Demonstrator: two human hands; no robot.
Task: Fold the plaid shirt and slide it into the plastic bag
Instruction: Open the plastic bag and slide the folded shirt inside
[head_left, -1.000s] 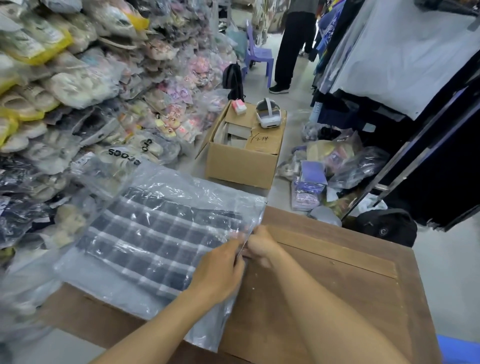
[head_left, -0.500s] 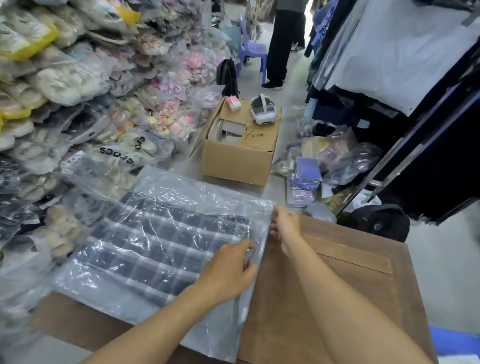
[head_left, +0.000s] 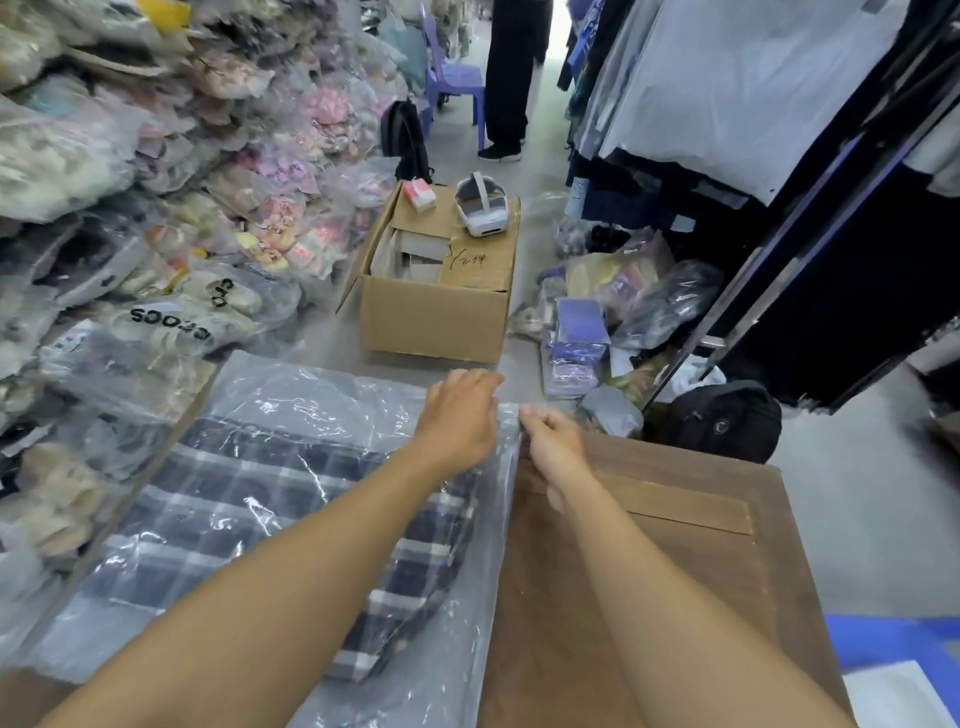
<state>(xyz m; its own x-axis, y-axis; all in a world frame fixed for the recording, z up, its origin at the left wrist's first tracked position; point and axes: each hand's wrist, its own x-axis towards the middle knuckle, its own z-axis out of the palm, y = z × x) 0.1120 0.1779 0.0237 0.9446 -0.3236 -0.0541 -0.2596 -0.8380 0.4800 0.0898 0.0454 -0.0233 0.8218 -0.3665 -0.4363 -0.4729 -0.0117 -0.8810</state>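
Note:
The folded plaid shirt (head_left: 249, 499), navy with white checks, lies inside a clear plastic bag (head_left: 322, 395) on the left half of a brown wooden table (head_left: 649, 571). My left hand (head_left: 460, 418) rests palm down on the bag's far right corner, fingers spread toward the far edge. Right beside it, my right hand (head_left: 553, 441) pinches the bag's open right edge between thumb and fingers near that same corner. Both forearms reach across the bag and table.
A wall of bagged shoes (head_left: 130, 208) rises on the left. Beyond the table stand an open cardboard box (head_left: 441, 317) with a white headset (head_left: 480, 205), loose bags on the floor (head_left: 623, 312), a black backpack (head_left: 722, 421) and a clothes rack (head_left: 779, 130). A person's legs (head_left: 514, 78) are down the aisle.
Both hands have slid along the bag's right edge from its middle to the far right corner. The left hand now lies flat on the bag there.

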